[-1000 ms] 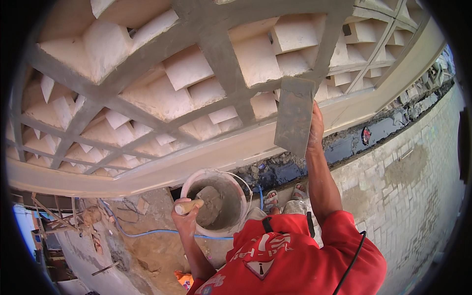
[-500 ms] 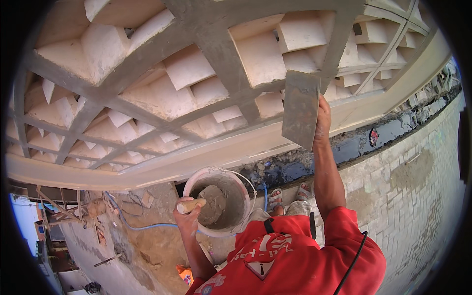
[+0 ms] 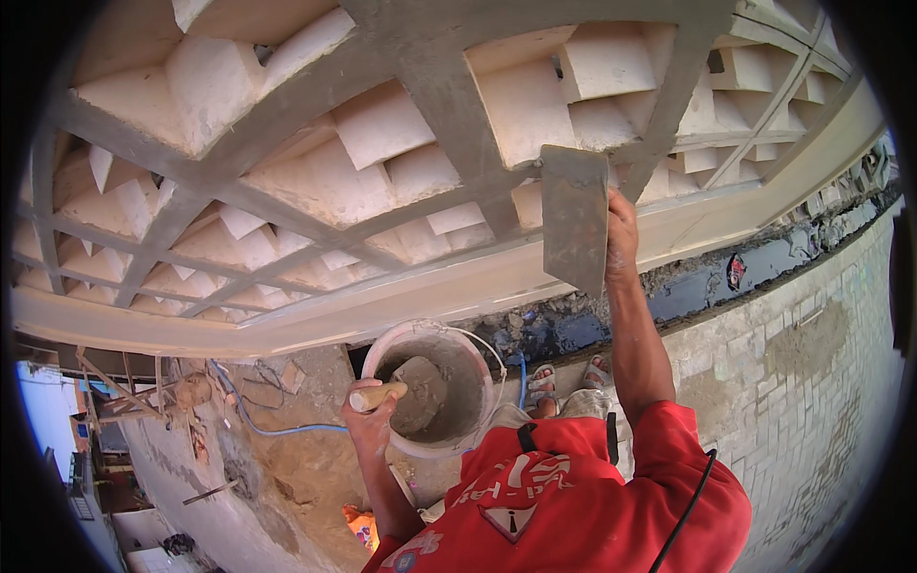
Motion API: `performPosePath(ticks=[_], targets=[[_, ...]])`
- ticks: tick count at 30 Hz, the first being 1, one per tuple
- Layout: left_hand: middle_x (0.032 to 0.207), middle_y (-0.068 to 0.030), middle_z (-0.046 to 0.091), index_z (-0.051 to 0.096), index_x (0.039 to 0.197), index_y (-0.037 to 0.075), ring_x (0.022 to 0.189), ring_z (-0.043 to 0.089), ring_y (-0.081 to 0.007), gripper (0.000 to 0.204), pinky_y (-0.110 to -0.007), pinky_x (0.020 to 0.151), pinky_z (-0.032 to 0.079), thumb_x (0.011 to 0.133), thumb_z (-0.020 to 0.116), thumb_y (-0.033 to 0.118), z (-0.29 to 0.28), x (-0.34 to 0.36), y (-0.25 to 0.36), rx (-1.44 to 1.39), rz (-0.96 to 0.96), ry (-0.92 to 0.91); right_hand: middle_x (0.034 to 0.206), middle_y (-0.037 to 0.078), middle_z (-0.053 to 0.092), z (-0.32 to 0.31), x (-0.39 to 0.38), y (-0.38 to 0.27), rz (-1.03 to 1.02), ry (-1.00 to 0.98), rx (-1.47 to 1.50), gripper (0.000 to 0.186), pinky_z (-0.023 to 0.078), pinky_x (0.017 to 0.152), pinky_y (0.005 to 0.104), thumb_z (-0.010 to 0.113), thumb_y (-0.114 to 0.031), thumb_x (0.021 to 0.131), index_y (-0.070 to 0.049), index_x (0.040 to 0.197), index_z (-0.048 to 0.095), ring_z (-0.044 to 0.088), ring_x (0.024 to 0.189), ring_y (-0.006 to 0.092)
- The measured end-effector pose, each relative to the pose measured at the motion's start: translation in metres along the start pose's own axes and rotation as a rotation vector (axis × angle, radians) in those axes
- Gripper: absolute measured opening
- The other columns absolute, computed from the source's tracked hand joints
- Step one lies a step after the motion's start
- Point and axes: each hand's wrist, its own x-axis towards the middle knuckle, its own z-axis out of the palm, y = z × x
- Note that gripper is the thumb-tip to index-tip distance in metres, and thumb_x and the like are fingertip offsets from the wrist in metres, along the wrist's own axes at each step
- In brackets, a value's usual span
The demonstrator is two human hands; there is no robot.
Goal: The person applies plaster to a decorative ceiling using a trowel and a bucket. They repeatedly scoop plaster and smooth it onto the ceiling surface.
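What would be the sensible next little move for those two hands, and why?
Probably lift the trowel out of the bucket with a scoop of mortar and load it onto the flat float. The left hand grips the trowel's handle, blade down in the bucket, while the right hand holds the float up near the ceiling.

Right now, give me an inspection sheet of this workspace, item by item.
Surface: pale block lattice with grey mortar ribs, above a cream beam.
Job's things: white bucket holding grey mortar; trowel blade inside it; grey flat plaster board raised against the lattice.
Clutter: rubble and scrap pieces on the ground at left.
Grippers: left hand closed on the trowel's wooden handle; right hand holding the board's edge.
Cables: black cord over the red shirt; blue hose on the ground.
Surroundings: pale paving blocks, dark trench, two sandalled feet.
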Motion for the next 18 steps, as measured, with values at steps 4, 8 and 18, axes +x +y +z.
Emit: performPosePath(ticks=[4, 8, 18], targets=[[0.089, -0.0068, 0.063, 0.059, 0.100, 0.001, 0.078, 0.060, -0.0119, 0.031, -0.024, 0.069, 0.050, 0.073, 0.072, -0.007, 0.000, 0.000, 0.003, -0.005, -0.001, -0.004, 0.101, 0.005, 0.063, 0.003, 0.001, 0.001, 0.014, -0.031, -0.021, 0.034, 0.048, 0.073, 0.0227, 0.055, -0.009, 0.087, 0.004, 0.119, 0.061, 0.059, 0.084, 0.0090], [0.088, -0.0071, 0.063, 0.059, 0.100, 0.001, 0.076, 0.060, -0.0118, 0.031, -0.024, 0.067, 0.050, 0.073, 0.072, -0.007, 0.002, -0.001, 0.004, -0.050, 0.003, -0.012, 0.104, 0.006, 0.063, 0.012, 0.002, 0.004, 0.027, -0.033, -0.033, 0.036, 0.048, 0.076, 0.0236, 0.055, -0.010, 0.086, 0.004, 0.119, 0.061, 0.059, 0.086, 0.0103], [0.087, -0.0083, 0.065, 0.059, 0.098, 0.001, 0.077, 0.062, -0.0121, 0.027, -0.024, 0.068, 0.050, 0.074, 0.070, -0.007, 0.002, 0.000, 0.004, -0.039, 0.005, -0.047, 0.105, 0.006, 0.062, 0.021, -0.001, 0.019, 0.087, -0.042, 0.048, 0.035, 0.048, 0.075, 0.0240, 0.054, -0.012, 0.086, 0.003, 0.116, 0.062, 0.059, 0.087, 0.0108]])
